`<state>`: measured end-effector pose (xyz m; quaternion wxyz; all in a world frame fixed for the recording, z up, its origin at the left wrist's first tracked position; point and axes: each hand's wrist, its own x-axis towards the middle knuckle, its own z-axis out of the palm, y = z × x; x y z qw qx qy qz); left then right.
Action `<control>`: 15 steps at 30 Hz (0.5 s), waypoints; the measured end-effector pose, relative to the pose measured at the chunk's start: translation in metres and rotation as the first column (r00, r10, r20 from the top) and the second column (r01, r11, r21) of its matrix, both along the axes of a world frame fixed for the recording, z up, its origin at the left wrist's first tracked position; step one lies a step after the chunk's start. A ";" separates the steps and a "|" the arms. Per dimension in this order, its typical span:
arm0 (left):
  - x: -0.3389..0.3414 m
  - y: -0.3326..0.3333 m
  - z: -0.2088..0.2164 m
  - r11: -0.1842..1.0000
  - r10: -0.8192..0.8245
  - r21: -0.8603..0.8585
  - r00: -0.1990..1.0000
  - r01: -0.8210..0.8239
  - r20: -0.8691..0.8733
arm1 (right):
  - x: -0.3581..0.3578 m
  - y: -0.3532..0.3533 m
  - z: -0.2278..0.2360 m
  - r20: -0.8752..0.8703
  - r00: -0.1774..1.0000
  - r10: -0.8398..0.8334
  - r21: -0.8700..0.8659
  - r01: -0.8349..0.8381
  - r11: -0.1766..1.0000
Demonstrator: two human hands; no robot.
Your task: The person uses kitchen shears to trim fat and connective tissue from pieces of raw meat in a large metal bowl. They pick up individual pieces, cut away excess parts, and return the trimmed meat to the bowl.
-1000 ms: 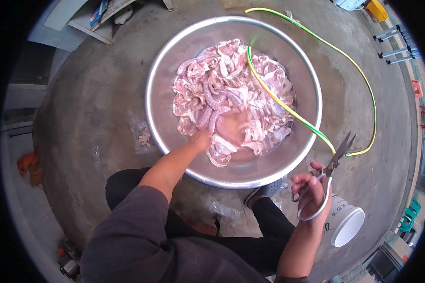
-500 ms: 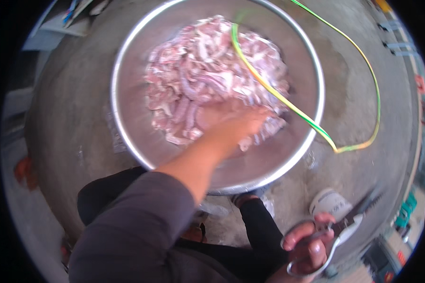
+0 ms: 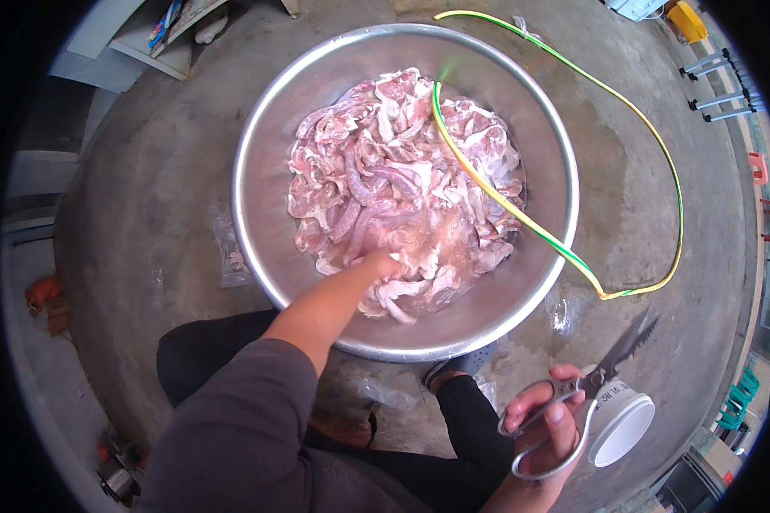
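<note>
Since half a second ago, the left hand point(image 3: 419, 244) has stayed sunk in the meat point(image 3: 402, 184), fingers buried so I cannot tell whether they are closed on a piece. Right hand point(image 3: 546, 427) has risen slightly at 5 o'clock, clamped on the scissors point(image 3: 573, 402), blades together, pointing toward 2. Judgement: sorting for a piece to cut goes on; no cut begun. Meat: pale pink, wet, fatty strips heaped in the steel bowl point(image 3: 261, 128) at centre. Yellow-green cable point(image 3: 565, 248) crosses the heap and the rim toward 4. White cup point(image 3: 622, 419) just beside scissors.
</note>
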<state>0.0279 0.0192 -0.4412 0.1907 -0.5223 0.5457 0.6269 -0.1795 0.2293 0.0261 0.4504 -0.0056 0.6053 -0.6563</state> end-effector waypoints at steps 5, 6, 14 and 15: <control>0.013 -0.050 0.068 0.859 0.494 0.206 0.864 -0.469 -0.097 | 0.010 -0.008 0.000 -0.016 0.996 0.087 -0.014 -0.088 0.996; 0.008 -0.057 0.090 0.789 0.594 0.269 0.798 -0.552 -0.104 | 0.012 -0.013 0.000 0.014 0.996 0.090 -0.051 -0.089 0.995; 0.006 -0.081 0.266 0.545 0.832 0.531 0.498 -0.649 -0.246 | 0.051 -0.073 -0.013 -0.281 0.923 0.263 0.017 -0.270 0.963; 0.008 -0.080 0.281 0.597 0.790 0.589 0.529 -0.544 -0.312 | 0.053 -0.076 -0.014 -0.296 0.920 0.256 0.002 -0.268 0.963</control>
